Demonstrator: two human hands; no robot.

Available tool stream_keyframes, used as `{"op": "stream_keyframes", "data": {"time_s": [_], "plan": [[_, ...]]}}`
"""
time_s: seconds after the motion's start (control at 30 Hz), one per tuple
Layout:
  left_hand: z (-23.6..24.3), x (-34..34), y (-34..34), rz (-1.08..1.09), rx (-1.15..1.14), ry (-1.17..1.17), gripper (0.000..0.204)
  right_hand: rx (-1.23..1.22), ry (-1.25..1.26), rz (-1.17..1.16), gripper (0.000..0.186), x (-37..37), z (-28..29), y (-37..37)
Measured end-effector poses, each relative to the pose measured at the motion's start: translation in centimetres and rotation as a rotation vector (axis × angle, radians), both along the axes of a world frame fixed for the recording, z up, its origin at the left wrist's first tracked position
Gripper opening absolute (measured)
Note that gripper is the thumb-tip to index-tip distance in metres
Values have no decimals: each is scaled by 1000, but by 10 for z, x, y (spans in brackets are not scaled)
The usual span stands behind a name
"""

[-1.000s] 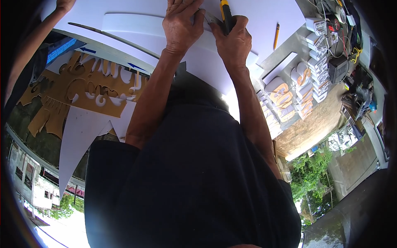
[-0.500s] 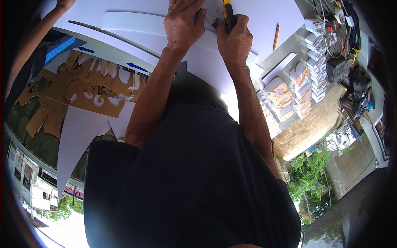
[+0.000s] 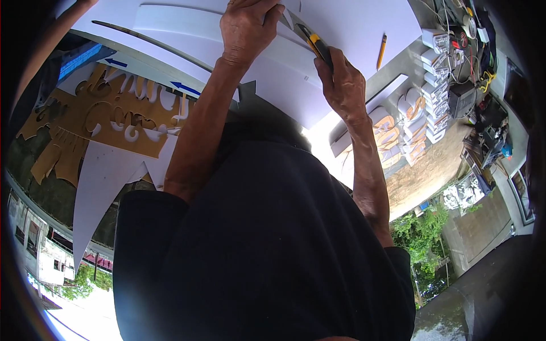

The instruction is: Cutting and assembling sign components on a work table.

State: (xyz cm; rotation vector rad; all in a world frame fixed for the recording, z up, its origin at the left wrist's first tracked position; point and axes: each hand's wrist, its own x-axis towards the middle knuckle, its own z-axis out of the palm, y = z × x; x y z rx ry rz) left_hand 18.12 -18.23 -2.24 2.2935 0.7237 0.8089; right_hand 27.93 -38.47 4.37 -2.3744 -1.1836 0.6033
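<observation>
My right hand (image 3: 346,86) is closed around a yellow-and-black utility knife (image 3: 316,45), its blade end pointing up and left over a white sheet (image 3: 347,23). My left hand (image 3: 248,33) is by the top edge of the view, thumb and fingers drawn together; part of the fingers is cut off. Beside its thumb lies a thin pale sliver (image 3: 288,19), and I cannot make out what the fingers hold. A curved white strip (image 3: 182,21) stretches left from under my left hand. The pencil (image 3: 381,52) lies right of the knife.
Another person's forearm (image 3: 50,50) reaches in at upper left. Below the table edge lie brown cut-out sheets (image 3: 108,122) and a pointed white offcut (image 3: 99,193). White block letters (image 3: 435,85) stand to the right, near cables and a dark box (image 3: 462,98).
My right hand has drawn the knife down and to the right, away from my left hand. My left hand has shifted slightly up and left, its fingers now more bent.
</observation>
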Motion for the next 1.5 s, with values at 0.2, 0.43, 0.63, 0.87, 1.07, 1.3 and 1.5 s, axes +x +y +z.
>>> {"op": "stream_keyframes", "data": {"time_s": [0.2,0.43,0.63,0.87,1.07,1.3,1.5], "plan": [[0,1,0,-4,-12,14,35,-46,-51,66,21,5,-3,4],[0,2,-1,3,-20,28,36,-70,-104,98,23,7,-8,6],[0,1,-1,4,-21,33,36,-73,-129,122,24,7,-9,7],[0,3,-1,-1,-19,32,37,-52,-148,122,23,7,-10,6],[0,1,-1,-5,-17,32,37,-61,-131,119,23,6,-8,7],[1,1,-1,-10,-15,34,38,-61,-137,128,22,6,-10,7],[2,2,-1,-18,-15,31,39,-33,-166,137,21,4,-12,7]]}}
